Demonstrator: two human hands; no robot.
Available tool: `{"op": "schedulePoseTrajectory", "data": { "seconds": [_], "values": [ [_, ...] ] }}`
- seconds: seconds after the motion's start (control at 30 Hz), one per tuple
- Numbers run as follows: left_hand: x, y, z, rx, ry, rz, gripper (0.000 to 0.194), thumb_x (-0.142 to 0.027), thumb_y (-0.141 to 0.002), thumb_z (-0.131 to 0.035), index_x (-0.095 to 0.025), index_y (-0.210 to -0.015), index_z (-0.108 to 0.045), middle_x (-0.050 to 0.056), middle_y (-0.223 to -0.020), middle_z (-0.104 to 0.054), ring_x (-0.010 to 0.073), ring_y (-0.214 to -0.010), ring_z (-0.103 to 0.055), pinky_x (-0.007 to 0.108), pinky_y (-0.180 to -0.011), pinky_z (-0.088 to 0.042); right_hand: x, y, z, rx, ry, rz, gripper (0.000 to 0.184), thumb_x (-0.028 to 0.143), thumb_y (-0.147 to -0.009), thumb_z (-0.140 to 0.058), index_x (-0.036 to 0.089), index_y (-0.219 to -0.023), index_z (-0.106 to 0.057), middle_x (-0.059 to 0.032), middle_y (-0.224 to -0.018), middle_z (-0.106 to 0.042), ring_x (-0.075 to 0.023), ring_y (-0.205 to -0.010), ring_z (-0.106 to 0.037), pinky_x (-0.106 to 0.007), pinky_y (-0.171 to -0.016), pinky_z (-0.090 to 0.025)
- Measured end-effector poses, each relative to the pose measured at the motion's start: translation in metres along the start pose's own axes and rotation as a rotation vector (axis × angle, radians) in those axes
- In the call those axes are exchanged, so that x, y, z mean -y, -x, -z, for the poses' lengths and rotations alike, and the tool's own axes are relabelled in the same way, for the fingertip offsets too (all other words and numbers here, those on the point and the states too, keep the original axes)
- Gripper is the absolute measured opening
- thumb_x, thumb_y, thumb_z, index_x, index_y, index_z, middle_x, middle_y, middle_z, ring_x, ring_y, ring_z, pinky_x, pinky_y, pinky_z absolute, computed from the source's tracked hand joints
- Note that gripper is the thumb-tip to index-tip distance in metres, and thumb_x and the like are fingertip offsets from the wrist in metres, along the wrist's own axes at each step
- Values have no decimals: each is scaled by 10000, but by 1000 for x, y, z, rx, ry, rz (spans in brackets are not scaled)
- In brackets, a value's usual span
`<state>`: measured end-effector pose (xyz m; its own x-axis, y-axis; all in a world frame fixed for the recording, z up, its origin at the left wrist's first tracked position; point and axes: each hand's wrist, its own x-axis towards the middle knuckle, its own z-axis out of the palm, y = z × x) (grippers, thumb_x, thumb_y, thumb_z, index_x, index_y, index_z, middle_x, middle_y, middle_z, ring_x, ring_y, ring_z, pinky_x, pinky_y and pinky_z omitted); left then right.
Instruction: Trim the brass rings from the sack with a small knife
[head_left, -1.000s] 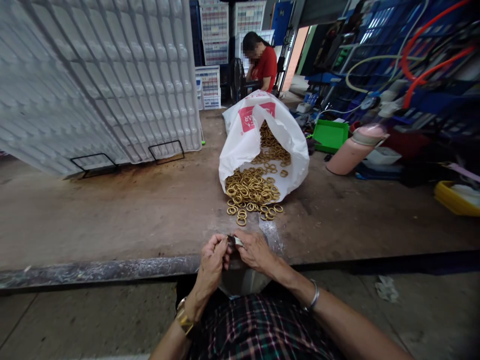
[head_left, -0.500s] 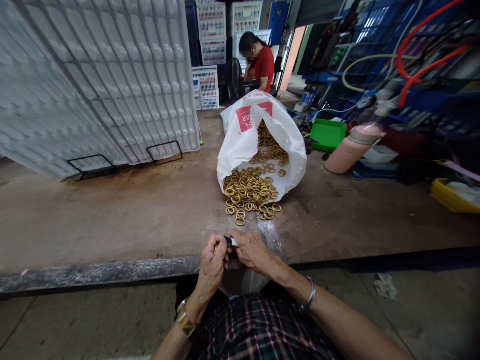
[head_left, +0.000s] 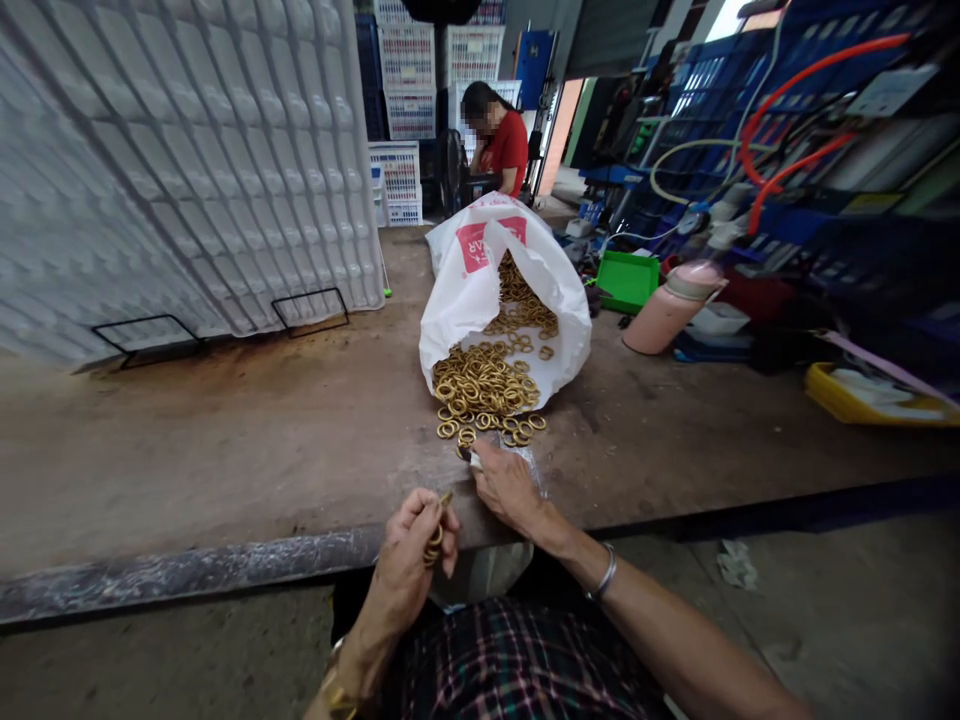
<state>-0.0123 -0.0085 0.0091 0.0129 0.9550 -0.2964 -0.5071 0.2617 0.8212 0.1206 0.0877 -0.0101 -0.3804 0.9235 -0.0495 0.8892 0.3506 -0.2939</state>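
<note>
Several brass-coloured rings (head_left: pixel 434 546) are held in my left hand (head_left: pixel 405 560), fingers curled round them, above the table's front edge. One ring stands up at the fingertips. My right hand (head_left: pixel 511 488) reaches forward over the tabletop, its fingers closed on a small white-and-dark piece (head_left: pixel 475 460) whose kind I cannot make out. Its dark end is at the nearest loose rings (head_left: pixel 466 437); whether it touches them I cannot tell. Behind them a white plastic bag (head_left: pixel 566 340) with a red label lies on its side, and a heap of brass rings (head_left: pixel 484 380) spills from its mouth.
Clear ribbed plastic sheets (head_left: pixel 300 180) stand on the left by black wire stands (head_left: pixel 311 312). To the right are a green tray (head_left: pixel 628 280), a pink bottle (head_left: pixel 660 318) and a yellow tray (head_left: pixel 847 400). A person in a red shirt (head_left: pixel 510 150) sits beyond the wooden table (head_left: pixel 225 450).
My hands have come apart. The right one has moved forward to the loose rings with the white-and-dark piece; the left has drawn back slightly, showing its rings. The view has shifted a little.
</note>
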Motion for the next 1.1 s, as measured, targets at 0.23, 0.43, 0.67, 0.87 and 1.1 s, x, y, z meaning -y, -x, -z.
{"op": "schedulePoseTrajectory", "data": {
  "seconds": [0.23, 0.43, 0.67, 0.87, 1.1],
  "values": [
    [2, -9, 7, -86, 180, 100, 257, -347, -694, -671, -156, -741, -506, 27, -707, -606, 86, -527, -508, 174, -400, -357, -4, -12, -3, -101, 21, -71, 153, 239, -851, -407, 191, -971, -490, -60, -937, -634, -188, -800, -594, -269, -622, -324],
    [-3, -13, 9, -68, 279, 191, 348, -252, -619, -728, -157, -905, -556, 12, -699, -608, 92, -558, -541, 172, -433, -379, -6, -10, -6, -108, 22, -48, 171, 186, -825, -403, 191, -964, -502, -60, -948, -609, -182, -783, -575, -271, -619, -328],
    [2, -21, 14, -113, 349, 204, 263, -248, -612, -746, -154, -711, -522, 12, -725, -623, 90, -593, -570, 161, -441, -398, -12, -12, -7, -132, -421, -18, 93, 182, -770, -440, 184, -806, -525, -4, -717, -578, -134, -660, -507, -231, -611, -336],
    [-1, -25, 10, -134, 73, 42, 288, -363, -662, -693, -166, -792, -526, -22, -656, -572, 66, -496, -499, 159, -399, -374, 2, -6, 2, 27, -956, -106, 73, 227, -714, -473, 181, -750, -517, 53, -592, -505, -95, -548, -443, -203, -541, -342],
    [-3, -26, 6, -193, -488, -149, 367, -393, -709, -595, -141, -975, -602, -49, -519, -494, 70, -401, -410, 177, -373, -347, 13, 4, 3, 396, -1319, -219, 124, 276, -670, -499, 198, -761, -468, 104, -503, -424, -35, -344, -226, -178, -346, -143]
  ]
}}
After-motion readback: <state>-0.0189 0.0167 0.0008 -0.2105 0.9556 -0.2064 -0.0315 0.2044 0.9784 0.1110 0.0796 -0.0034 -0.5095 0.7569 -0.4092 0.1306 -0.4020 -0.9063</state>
